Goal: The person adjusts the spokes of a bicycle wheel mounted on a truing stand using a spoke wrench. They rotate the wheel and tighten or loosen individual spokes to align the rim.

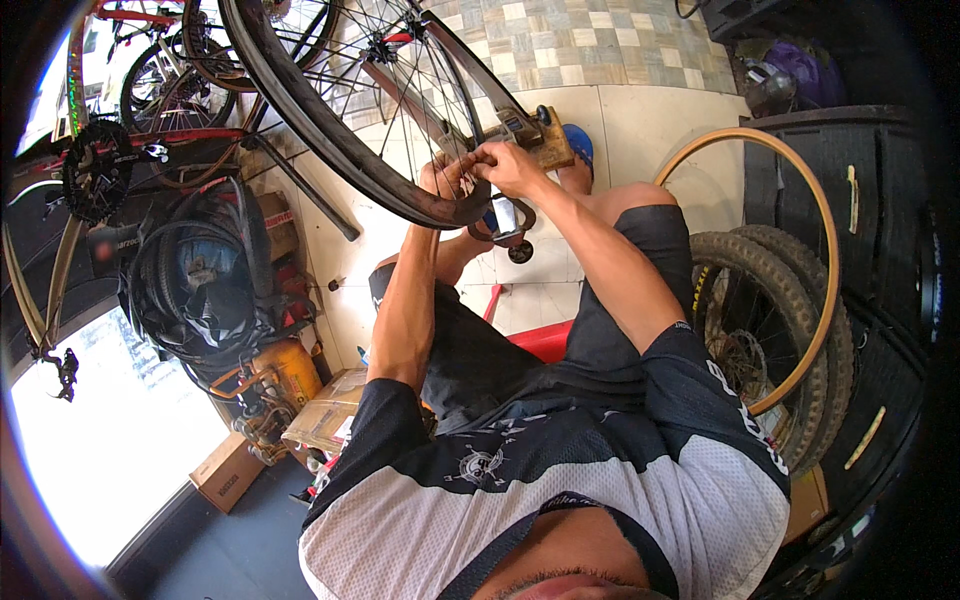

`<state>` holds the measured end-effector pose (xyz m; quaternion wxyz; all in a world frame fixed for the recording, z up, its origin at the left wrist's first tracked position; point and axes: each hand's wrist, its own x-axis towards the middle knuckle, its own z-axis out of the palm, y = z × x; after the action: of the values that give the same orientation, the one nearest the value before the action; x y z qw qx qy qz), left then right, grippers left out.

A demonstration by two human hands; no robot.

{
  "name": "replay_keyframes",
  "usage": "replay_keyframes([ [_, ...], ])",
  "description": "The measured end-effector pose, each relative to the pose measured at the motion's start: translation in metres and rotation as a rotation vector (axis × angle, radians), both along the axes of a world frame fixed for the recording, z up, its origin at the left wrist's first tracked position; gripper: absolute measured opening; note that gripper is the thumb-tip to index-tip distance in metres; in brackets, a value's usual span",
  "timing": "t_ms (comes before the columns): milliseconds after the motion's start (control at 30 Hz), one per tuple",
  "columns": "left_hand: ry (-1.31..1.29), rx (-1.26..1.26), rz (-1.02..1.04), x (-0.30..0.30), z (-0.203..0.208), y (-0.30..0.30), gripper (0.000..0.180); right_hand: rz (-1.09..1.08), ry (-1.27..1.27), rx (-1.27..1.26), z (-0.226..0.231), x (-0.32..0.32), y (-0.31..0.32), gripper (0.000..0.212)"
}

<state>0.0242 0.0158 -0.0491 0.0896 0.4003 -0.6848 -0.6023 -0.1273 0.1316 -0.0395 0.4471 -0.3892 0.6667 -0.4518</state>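
A bicycle wheel [345, 165] with a dark rim and thin spokes stands in front of me, its hub [380, 50] between the metal arms of a wheel stand [478, 75]. The stand has a wooden block [548, 145] at its near end. At the wheel's near edge, among the spokes just inside the rim, my left hand [446, 178] is closed with curled fingers. Touching it from the right, my right hand [508, 168] pinches with thumb and fingertips at the same spot. Whatever sits between the fingertips is too small and hidden to make out.
Knobby tyres [745, 300] and a tan hoop [832, 240] lean against black drawers at right. Bicycles [165, 85] stand at far left, above a pile of black tyres [205, 275]. Near it sit a yellow compressor [285, 370] and cardboard boxes [325, 410]. Something red [543, 342] shows beneath me.
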Motion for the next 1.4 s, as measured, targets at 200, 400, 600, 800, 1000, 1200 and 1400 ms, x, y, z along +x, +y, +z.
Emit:
replay_keyframes([
  [200, -0.112, -0.737, -0.266, 0.006, -0.02, -0.012, 0.027, -0.021, -0.03, -0.046, -0.011, 0.011, -0.012, 0.028],
  [400, -0.227, -0.264, 0.192, -0.005, 0.018, -0.008, 0.049, -0.124, -0.029, -0.006, -0.016, 0.011, -0.007, 0.028],
  [600, 0.132, 0.175, 0.289, 0.007, 0.054, -0.007, 0.043, -0.187, -0.005, -0.006, 0.003, -0.003, -0.005, 0.036],
  [800, 0.271, 0.247, 0.245, 0.005, 0.088, 0.007, 0.027, -0.144, -0.181, -0.119, 0.011, -0.005, -0.004, 0.043],
  [1000, 0.083, 0.105, 0.192, 0.003, 0.065, -0.004, 0.022, -0.1, -0.147, -0.094, 0.017, -0.003, 0.002, 0.041],
  [1200, 0.025, 0.011, 0.115, 0.001, 0.045, -0.01, 0.025, -0.096, 0.056, -0.067, 0.024, 0.002, 0.006, 0.036],
  [1400, 0.088, 0.017, 0.069, 0.003, 0.04, -0.013, 0.026, -0.052, 0.129, -0.026, 0.033, 0.005, 0.004, 0.034],
])
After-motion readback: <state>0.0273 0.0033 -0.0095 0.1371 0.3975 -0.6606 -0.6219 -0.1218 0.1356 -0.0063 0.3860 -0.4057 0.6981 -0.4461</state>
